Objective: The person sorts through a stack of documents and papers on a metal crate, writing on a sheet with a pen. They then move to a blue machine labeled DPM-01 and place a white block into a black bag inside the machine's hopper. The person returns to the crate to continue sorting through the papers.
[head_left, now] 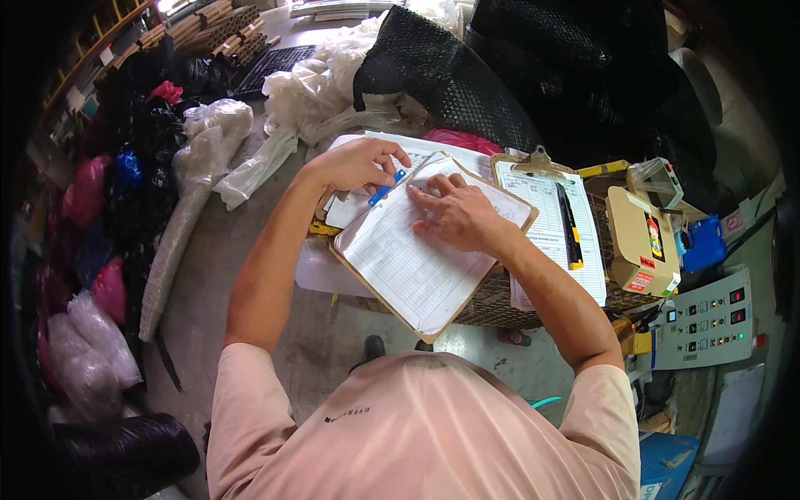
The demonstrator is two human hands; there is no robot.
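A brown clipboard (430,337) with a stack of gridded white sheets (417,262) lies tilted in front of me, one corner toward my body. At the stack's upper left edge is a short blue bar (386,188), which looks like a clip. My left hand (358,165) has its fingers bent around this bar, thumb and fingertips against it. Flat on the upper part of the sheets rests my right hand (457,212), fingers spread, holding nothing.
To the right lies a second clipboard (540,161) with printed forms and a black-and-yellow utility knife (571,227). Beyond it are a cardboard box (631,242) and a control panel (702,321). Black bubble wrap (446,79) is piled behind; plastic bags (108,287) lie left.
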